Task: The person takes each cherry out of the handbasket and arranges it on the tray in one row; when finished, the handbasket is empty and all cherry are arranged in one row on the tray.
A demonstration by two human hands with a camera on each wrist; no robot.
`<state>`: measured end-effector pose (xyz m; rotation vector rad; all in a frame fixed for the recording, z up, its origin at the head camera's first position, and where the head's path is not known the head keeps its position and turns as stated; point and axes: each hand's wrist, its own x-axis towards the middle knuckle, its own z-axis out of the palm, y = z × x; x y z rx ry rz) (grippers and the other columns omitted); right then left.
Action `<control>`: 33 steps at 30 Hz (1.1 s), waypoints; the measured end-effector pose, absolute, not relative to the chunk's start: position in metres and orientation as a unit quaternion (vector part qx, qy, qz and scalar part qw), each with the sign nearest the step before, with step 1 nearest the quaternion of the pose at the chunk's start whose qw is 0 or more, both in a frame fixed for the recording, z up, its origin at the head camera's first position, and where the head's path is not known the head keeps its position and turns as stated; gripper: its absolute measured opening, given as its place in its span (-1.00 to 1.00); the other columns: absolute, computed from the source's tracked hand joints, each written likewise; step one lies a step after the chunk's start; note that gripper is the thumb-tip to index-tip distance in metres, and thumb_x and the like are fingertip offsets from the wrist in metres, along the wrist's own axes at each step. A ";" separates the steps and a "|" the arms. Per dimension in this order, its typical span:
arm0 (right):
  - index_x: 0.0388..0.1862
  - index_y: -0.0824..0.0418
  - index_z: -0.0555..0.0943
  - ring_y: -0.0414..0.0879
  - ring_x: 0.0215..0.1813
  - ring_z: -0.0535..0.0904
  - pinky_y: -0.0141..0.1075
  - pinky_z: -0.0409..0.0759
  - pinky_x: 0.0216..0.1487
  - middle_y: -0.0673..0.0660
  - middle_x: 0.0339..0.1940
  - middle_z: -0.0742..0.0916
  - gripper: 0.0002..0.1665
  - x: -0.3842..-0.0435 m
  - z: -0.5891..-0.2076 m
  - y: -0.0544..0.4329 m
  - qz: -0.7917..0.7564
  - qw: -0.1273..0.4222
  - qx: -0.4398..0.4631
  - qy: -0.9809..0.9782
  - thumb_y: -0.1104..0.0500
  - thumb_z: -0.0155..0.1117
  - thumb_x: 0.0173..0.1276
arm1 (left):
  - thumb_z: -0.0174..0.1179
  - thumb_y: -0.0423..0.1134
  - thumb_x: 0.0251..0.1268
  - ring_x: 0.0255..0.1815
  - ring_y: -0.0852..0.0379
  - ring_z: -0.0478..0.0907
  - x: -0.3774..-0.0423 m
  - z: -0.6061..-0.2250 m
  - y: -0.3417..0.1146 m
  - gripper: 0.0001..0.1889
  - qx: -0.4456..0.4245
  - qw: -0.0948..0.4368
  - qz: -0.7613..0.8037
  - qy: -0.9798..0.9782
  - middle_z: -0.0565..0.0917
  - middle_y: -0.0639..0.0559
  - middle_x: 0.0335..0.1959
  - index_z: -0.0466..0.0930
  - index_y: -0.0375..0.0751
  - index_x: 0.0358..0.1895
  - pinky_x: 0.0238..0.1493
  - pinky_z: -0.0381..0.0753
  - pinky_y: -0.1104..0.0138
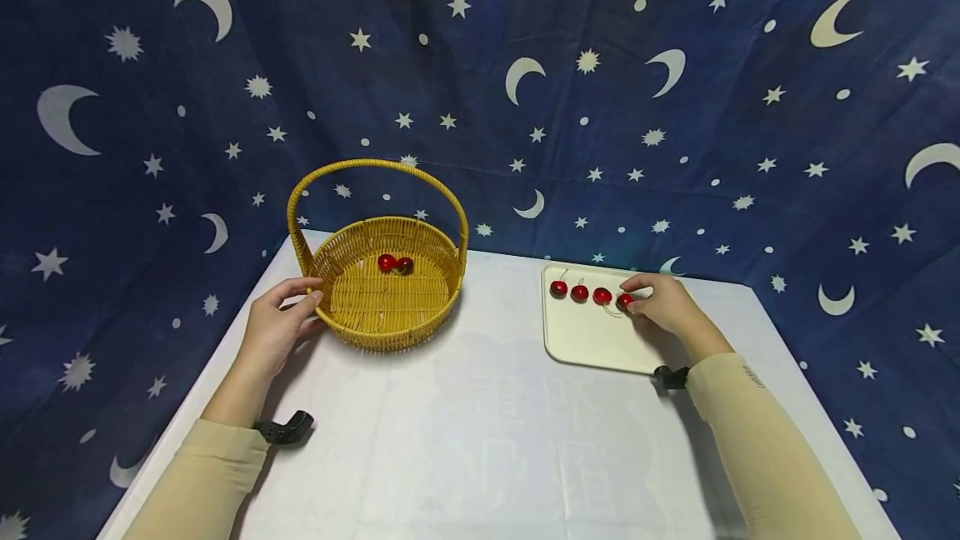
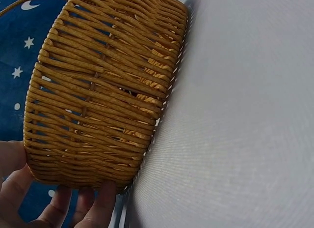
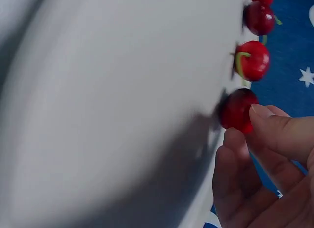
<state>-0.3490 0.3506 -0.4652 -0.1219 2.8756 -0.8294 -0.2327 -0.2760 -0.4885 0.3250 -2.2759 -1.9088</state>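
Note:
My left hand (image 1: 279, 323) holds the left side of a round yellow wicker basket (image 1: 386, 340) with a tall arched handle. In the left wrist view its fingertips (image 2: 104, 201) lie against the woven wall (image 2: 98, 105). Two dark red cherries (image 1: 387, 262) lie together inside the basket, towards its back. Over at the cream tray (image 1: 592, 340), my right hand (image 1: 663, 302) pinches the rightmost cherry (image 3: 239, 110) of a row between thumb and fingers. The other cherries (image 1: 580, 293) of that row, with thin stems, lie along the tray's back edge.
A white cloth (image 1: 480, 440) covers the table under the basket and tray. Behind and at the sides hangs a dark blue curtain (image 1: 480, 65) with moons and stars. Black wrist cameras (image 1: 285, 427) are strapped to both forearms.

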 end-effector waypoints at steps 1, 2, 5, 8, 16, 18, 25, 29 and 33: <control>0.29 0.22 0.69 0.02 -0.24 0.73 -0.21 0.73 -0.23 0.40 0.31 0.68 -0.55 -0.348 -0.462 0.351 -0.284 0.075 -0.039 0.955 0.33 0.40 0.44 | 0.24 -0.16 0.62 -0.03 0.27 0.70 -0.233 -0.488 -0.276 -0.55 0.107 0.077 -0.638 -0.759 0.49 0.00 0.13 0.58 -0.32 0.40 -0.01 0.88 0.33; 0.32 0.24 0.67 0.03 -0.29 0.75 -0.21 0.77 -0.26 0.41 0.34 0.66 -0.53 -0.346 -0.458 0.350 -0.295 0.077 -0.038 0.952 0.35 0.37 0.45 | 0.24 -0.17 0.62 -0.03 0.28 0.70 -0.233 -0.488 -0.276 -0.55 0.106 0.077 -0.638 -0.758 0.48 0.01 0.13 0.58 -0.32 0.40 -0.01 0.88 0.33; 0.38 0.26 0.63 0.10 -0.17 0.80 -0.11 0.86 -0.18 0.43 0.40 0.62 -0.51 -0.342 -0.446 0.348 -0.315 0.069 -0.047 0.945 0.38 0.33 0.49 | 0.25 -0.17 0.62 -0.04 0.28 0.70 -0.233 -0.488 -0.277 -0.56 0.105 0.076 -0.640 -0.758 0.48 0.02 0.12 0.58 -0.31 0.40 -0.01 0.88 0.33; 0.38 0.26 0.63 0.16 -0.01 0.78 -0.03 0.89 -0.06 0.41 0.41 0.64 -0.52 -0.338 -0.433 0.339 -0.341 0.056 -0.060 0.937 0.39 0.32 0.51 | 0.25 -0.18 0.61 -0.05 0.28 0.71 -0.233 -0.488 -0.278 -0.57 0.106 0.077 -0.640 -0.757 0.49 0.01 0.12 0.59 -0.32 0.39 -0.02 0.89 0.32; 0.28 0.17 0.71 -0.09 -0.22 0.78 -0.24 0.77 -0.35 0.38 0.22 0.76 -0.57 -0.320 -0.404 0.277 -0.395 0.037 -0.121 0.910 0.39 0.36 0.48 | 0.25 -0.19 0.62 -0.04 0.27 0.71 -0.233 -0.488 -0.279 -0.58 0.103 0.078 -0.644 -0.754 0.46 0.01 0.12 0.59 -0.31 0.38 0.01 0.88 0.31; 0.27 0.20 0.71 -0.05 -0.22 0.80 -0.29 0.73 -0.37 0.39 0.19 0.77 -0.57 -0.313 -0.398 0.254 -0.420 0.044 -0.145 0.895 0.42 0.34 0.47 | 0.25 -0.19 0.62 -0.04 0.27 0.71 -0.233 -0.488 -0.278 -0.58 0.102 0.076 -0.646 -0.752 0.46 0.02 0.12 0.59 -0.31 0.38 0.01 0.88 0.31; 0.26 0.14 0.73 0.07 0.04 0.81 -0.21 0.88 -0.08 0.19 0.21 0.80 -0.56 -0.289 -0.391 0.176 -0.481 0.066 -0.250 0.838 0.38 0.43 0.44 | 0.25 -0.18 0.62 -0.04 0.27 0.71 -0.234 -0.489 -0.278 -0.56 0.101 0.075 -0.644 -0.755 0.48 0.02 0.11 0.57 -0.32 0.40 -0.01 0.89 0.32; 0.31 0.11 0.71 0.08 0.15 0.79 -0.06 0.86 0.11 0.12 0.24 0.79 -0.53 -0.286 -0.395 0.131 -0.476 0.086 -0.304 0.821 0.34 0.44 0.45 | 0.24 -0.18 0.62 -0.04 0.27 0.71 -0.234 -0.488 -0.277 -0.55 0.099 0.074 -0.641 -0.757 0.48 0.03 0.11 0.56 -0.34 0.42 -0.02 0.89 0.32; 0.36 0.09 0.67 0.10 0.26 0.74 -0.02 0.79 0.27 0.10 0.30 0.77 -0.48 -0.294 -0.398 0.086 -0.454 0.095 -0.354 0.812 0.34 0.44 0.46 | 0.24 -0.18 0.62 -0.04 0.28 0.70 -0.233 -0.489 -0.278 -0.56 0.105 0.071 -0.644 -0.755 0.49 0.05 0.10 0.57 -0.30 0.41 -0.01 0.89 0.32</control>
